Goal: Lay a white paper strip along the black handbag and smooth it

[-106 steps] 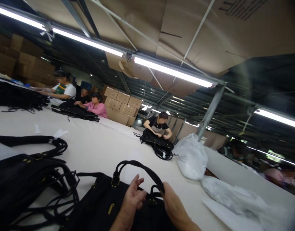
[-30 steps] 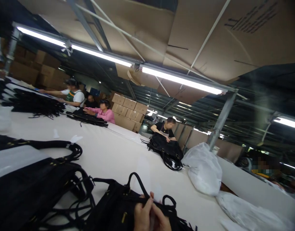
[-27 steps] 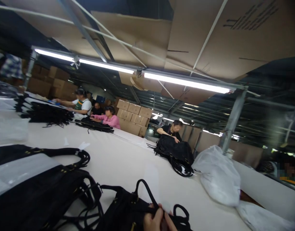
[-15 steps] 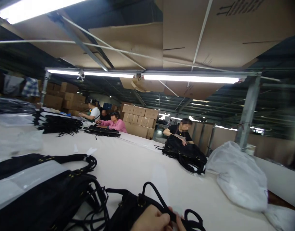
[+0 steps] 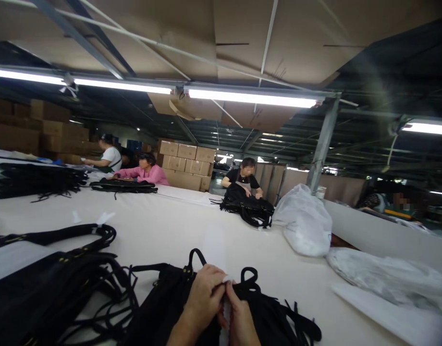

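Note:
A black bag point(image 5: 159, 302) with strap handles and brass-coloured fittings lies on the table right below me. Above it my left hand point(image 5: 204, 293) and my right hand point(image 5: 239, 310) meet, fingertips pressed together. Pinched between them is a small white piece of thin material point(image 5: 228, 278); whether it is paper or plastic I cannot tell. Below the fingers a white strip point(image 5: 224, 329) shows between the palms. To the right of my hands a black strap loop point(image 5: 250, 278) stands up, and dark fringed ends point(image 5: 303, 322) spread over the tabletop.
More black bags point(image 5: 44, 288) with white sheets lie at left. The white table point(image 5: 163, 226) stretches ahead, with stacked black bags point(image 5: 37, 178) at far left. Across it a person point(image 5: 248, 175) handles a bag pile point(image 5: 250, 204). Clear plastic sacks point(image 5: 305, 223) stand right, near a metal post point(image 5: 324, 144).
My view has swung to the right. Both hands now come together over the bag, pinching the white piece; before, they were lower, at a black strap.

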`<state>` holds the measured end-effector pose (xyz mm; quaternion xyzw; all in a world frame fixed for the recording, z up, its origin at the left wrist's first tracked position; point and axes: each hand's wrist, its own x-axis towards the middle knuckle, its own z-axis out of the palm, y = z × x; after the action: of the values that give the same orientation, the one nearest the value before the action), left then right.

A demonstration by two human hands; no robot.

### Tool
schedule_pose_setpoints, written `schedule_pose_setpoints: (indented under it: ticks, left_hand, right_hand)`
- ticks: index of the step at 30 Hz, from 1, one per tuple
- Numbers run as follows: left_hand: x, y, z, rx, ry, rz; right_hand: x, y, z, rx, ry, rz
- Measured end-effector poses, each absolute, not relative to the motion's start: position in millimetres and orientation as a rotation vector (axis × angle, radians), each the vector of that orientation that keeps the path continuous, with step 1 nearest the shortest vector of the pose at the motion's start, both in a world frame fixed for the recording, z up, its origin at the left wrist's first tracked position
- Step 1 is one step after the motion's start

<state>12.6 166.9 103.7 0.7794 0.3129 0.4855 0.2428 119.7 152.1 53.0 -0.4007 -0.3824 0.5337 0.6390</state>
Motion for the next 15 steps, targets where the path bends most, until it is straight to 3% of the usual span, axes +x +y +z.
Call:
schedule_pose_setpoints:
  ticks: [6,12,15]
  left_hand:
    - [22.3,169.0,93.2,1.993,1.061,1.457]
    - [27.1,165.3,96.1,2.073,1.17,1.548]
    - [26.8,162.9,99.1,2.052,1.14,1.551]
  right_hand:
    - [139.5,134.5,74.5,-1.343,-1.149,1.178]
    - [167.9,123.5,101.4,-1.572,-1.557,0.516]
    - [163.9,115.9,121.0,-1.435,-1.585,0.693]
